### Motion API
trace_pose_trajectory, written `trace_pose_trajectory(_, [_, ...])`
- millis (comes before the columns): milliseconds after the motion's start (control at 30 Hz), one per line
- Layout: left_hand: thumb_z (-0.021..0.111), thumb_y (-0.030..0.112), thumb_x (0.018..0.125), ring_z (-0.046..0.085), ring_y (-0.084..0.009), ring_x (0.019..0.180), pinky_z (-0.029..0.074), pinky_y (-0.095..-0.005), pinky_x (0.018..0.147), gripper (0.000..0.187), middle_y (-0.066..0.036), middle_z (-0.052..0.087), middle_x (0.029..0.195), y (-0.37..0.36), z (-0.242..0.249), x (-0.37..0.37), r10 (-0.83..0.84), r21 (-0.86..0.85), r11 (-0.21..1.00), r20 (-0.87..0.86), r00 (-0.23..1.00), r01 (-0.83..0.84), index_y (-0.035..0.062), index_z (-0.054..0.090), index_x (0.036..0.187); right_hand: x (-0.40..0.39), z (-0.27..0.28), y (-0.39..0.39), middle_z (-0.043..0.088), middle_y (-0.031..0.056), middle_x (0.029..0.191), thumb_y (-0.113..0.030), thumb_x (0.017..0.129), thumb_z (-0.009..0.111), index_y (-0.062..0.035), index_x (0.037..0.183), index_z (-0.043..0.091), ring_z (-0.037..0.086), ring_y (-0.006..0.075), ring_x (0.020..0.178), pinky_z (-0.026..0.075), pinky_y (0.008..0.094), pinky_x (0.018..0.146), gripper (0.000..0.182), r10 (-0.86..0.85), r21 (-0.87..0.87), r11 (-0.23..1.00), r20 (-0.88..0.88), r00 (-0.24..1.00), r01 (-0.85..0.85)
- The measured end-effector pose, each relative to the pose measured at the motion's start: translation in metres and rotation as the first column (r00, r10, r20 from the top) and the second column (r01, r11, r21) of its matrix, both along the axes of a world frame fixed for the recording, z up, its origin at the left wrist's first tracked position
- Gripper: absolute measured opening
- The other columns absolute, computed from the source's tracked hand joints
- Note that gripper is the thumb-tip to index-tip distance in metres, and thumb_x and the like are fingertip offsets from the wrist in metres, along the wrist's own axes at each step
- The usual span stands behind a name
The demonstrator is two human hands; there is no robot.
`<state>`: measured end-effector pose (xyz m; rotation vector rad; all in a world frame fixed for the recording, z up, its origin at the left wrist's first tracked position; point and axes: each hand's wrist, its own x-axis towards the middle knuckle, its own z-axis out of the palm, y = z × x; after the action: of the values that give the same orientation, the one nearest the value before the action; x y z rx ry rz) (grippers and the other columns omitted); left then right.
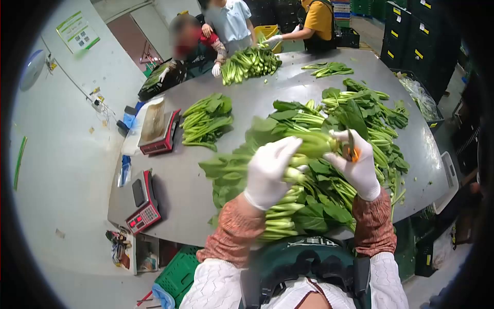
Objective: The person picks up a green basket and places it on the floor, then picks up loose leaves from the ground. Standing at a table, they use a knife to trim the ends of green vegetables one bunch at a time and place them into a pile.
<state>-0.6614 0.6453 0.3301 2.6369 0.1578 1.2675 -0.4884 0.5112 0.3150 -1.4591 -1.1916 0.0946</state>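
My left hand [271,172], in a white glove, is closed around a leafy green vegetable [314,144] whose pale stem end points right. My right hand [360,162], also gloved, grips a small orange-handled knife [352,149], its dark blade up against the stem's cut end. Beneath both hands spreads a big pile of the same greens [321,206]. Pale stems lie stacked under my left wrist, and more leafy bunches [365,113] reach away to the right.
Two red scales [145,203] stand at the left of the metal table [175,206]. A smaller bunch of greens [207,121] lies near the far scale. Several people work beyond a heap of greens [250,64] at the far edge. Dark crates [417,46] are stacked at right.
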Motion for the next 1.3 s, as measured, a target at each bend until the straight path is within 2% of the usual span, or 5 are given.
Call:
trace_pose_trajectory(233, [0.082,0.018,0.058,0.062,-0.0274,0.079,0.049,-0.0349,0.071,0.06,-0.011,0.066,0.095,-0.031,-0.019,0.01,-0.197,-0.121,0.976,-0.138,0.971,0.181,0.0064,0.062,0.113,-0.021,-0.023,-0.052,0.061,-0.0042,0.09,0.001,0.073,0.077,-0.0002,0.11,0.063,0.036,-0.0003,0.058,0.03,0.0168,0.053,0.04,0.204,0.053,0.978,-0.402,0.893,-0.2])
trace_pose_trajectory(567, [0.08,0.008,0.065,0.066,-0.0196,0.08,0.053,-0.0304,0.074,0.041,-0.01,0.068,0.09,-0.043,-0.047,0.022,-0.167,-0.405,0.91,-0.172,0.971,0.085,-0.0002,0.065,0.102,-0.029,-0.063,-0.076,0.067,0.0166,0.095,-0.004,0.078,0.064,-0.0056,0.108,0.065,0.067,0.0297,0.083,0.053,0.0324,0.073,0.03,-0.359,-0.114,0.92,0.136,0.924,0.374])
trace_pose_trajectory(1033, [0.081,0.012,0.063,0.066,-0.0265,0.08,0.052,-0.0335,0.074,0.042,-0.013,0.067,0.091,-0.057,-0.053,0.024,-0.072,-0.14,0.989,-0.18,0.981,0.047,0.0033,0.065,0.101,0.012,-0.169,-0.102,0.066,0.0152,0.077,-0.01,0.087,0.056,-0.0074,0.109,0.064,0.065,0.0292,0.062,0.051,0.0339,0.06,0.024,-0.529,-0.432,0.698,0.228,0.817,0.572])
trace_pose_trajectory(1100, [0.081,0.01,0.064,0.066,-0.0249,0.081,0.052,-0.0327,0.076,0.042,-0.013,0.067,0.092,-0.051,-0.05,0.026,-0.138,-0.186,0.977,-0.161,0.977,0.108,0.0021,0.065,0.102,0.006,-0.138,-0.109,0.066,0.0091,0.073,-0.009,0.091,0.053,-0.0006,0.109,0.064,0.065,0.0161,0.065,0.051,0.0286,0.063,0.023,-0.484,-0.435,0.838,-0.313,0.817,0.329])
trace_pose_trajectory(1300, [0.076,0.008,0.063,0.065,-0.023,0.083,0.052,-0.0324,0.078,0.046,-0.012,0.067,0.093,-0.052,-0.029,0.029,-0.538,-0.581,0.762,-0.323,0.779,0.286,0.0055,0.065,0.108,-0.018,-0.045,-0.104,0.063,-0.0032,0.091,-0.006,0.088,0.063,-0.004,0.124,0.059,0.051,0.004,0.082,0.046,0.0232,0.075,0.037,0.248,-0.031,0.944,-0.587,0.771,-0.327])
